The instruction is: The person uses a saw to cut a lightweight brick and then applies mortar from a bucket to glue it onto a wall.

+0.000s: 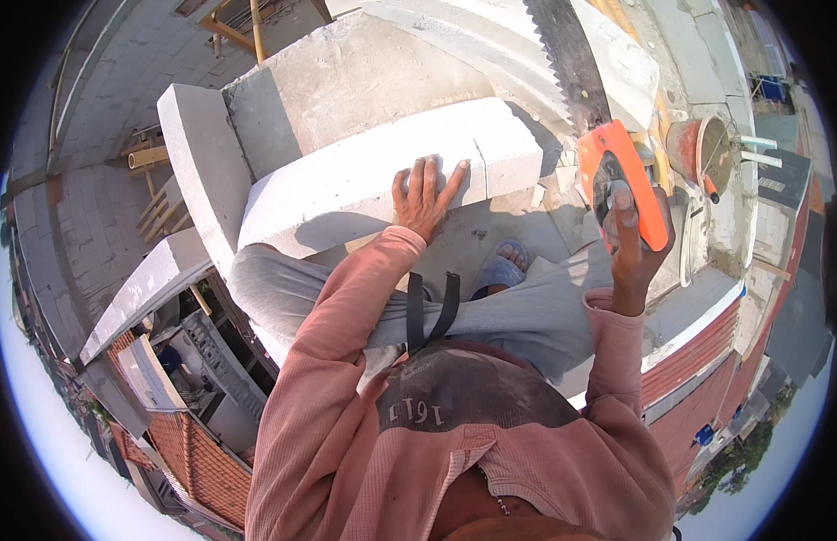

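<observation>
A long white lightweight concrete block lies across in front of my knees. A thin dark line crosses it near its right end. My left hand rests on the block's near edge, fingers spread, just left of that line. In my right hand is the orange handle of a hand saw, fingers wrapped through the grip. The toothed dark blade points away from me, its teeth facing left. The saw is to the right of the block and apart from it; the blade's far tip runs out of view.
Another white block stands upright at the left end. A bucket with pale pipes beside it is on the right. My sandalled foot is below the block. Beyond the wall edges lie tiled roofs far below.
</observation>
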`<state>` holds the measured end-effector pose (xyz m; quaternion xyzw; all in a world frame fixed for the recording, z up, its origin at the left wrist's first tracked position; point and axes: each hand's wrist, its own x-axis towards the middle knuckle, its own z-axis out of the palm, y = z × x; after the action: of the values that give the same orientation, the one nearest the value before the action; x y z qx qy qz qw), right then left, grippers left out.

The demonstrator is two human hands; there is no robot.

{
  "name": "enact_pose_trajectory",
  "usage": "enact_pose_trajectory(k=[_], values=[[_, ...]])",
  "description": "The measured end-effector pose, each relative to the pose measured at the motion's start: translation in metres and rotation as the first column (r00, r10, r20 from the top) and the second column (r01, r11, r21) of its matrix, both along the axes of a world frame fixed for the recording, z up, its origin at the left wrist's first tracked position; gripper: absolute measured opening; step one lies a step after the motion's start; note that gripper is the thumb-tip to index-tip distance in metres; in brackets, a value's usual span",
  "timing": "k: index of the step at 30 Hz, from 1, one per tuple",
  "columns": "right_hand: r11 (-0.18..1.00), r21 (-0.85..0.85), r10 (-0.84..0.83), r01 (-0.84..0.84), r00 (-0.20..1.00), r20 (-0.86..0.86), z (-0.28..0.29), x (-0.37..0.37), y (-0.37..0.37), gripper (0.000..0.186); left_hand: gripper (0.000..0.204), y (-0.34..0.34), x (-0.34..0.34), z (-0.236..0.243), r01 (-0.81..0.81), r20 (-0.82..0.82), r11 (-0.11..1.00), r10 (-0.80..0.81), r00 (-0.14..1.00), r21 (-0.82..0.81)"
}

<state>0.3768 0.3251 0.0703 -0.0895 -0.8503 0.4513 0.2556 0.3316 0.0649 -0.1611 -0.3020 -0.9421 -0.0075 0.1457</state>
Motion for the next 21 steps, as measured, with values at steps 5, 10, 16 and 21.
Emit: enact_pose_trajectory(k=[5,10,16,21], values=[[0.88,0.46,-0.124,0.12,0.992,-0.02,-0.001,-0.031,0.069,0.025,0.075,-0.01,0.011,-0.004,-0.006,-0.029,1.0,0.006,1.0,-0.016],[0.662,0.745,-0.226,0.081,0.969,0.096,-0.067,-0.091,0.139,0.023,0.074,0.006,0.013,-0.004,0.001,-0.01,0.995,0.0,1.0,0.099],[0.524,0.838,-0.18,-0.151,0.942,0.282,-0.123,-0.1,0.161,0.03,0.076,0.005,0.019,0.0,-0.016,0.046,0.993,0.011,0.999,0.114],[0.52,0.846,-0.322,-0.117,0.891,0.321,-0.118,-0.094,0.077,0.051,0.079,0.004,0.014,0.008,-0.047,0.041,0.999,0.047,0.998,0.002]])
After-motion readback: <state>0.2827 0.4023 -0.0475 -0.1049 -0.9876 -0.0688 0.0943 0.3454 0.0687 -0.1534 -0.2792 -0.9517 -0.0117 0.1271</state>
